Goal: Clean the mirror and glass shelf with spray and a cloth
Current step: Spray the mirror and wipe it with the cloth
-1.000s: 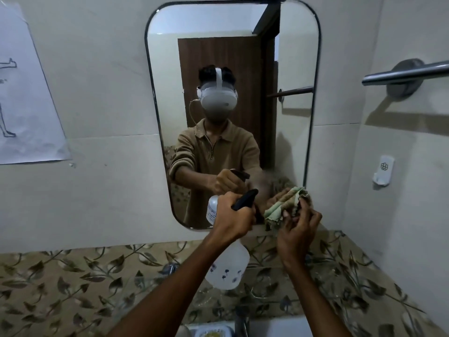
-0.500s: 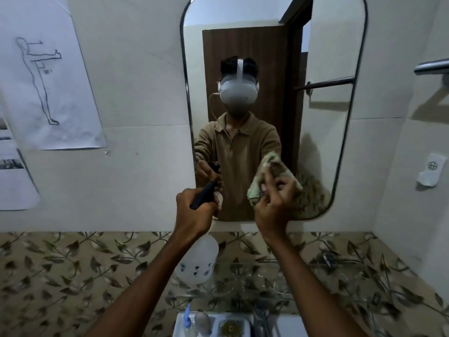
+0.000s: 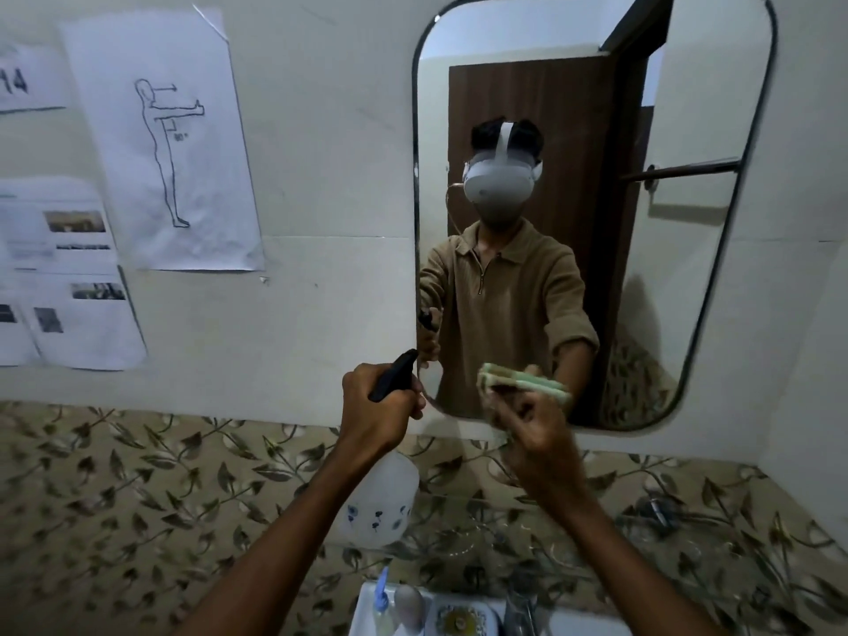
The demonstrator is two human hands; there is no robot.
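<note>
A tall mirror (image 3: 679, 286) with rounded corners and a dark frame hangs on the white wall. My left hand (image 3: 376, 408) grips the black trigger head of a white spray bottle (image 3: 378, 507), which hangs below my fist near the mirror's lower left corner. My right hand (image 3: 532, 424) holds a folded green cloth (image 3: 523, 383) up in front of the mirror's lower edge. The glass shelf (image 3: 651, 525) runs below the mirror against the leaf-patterned tiles; it is faint and hard to make out.
Paper sheets (image 3: 165, 144) with a figure drawing and printed photos are taped to the wall on the left. A white sink (image 3: 367, 608) at the bottom edge holds a soap dish and toothbrush items beside a tap (image 3: 521, 608). The side wall closes in on the right.
The view has swung left, so the mirror now sits at the right. My left hand with the bottle moved to the mirror's left corner. My right hand turned the cloth flatter and lower.
</note>
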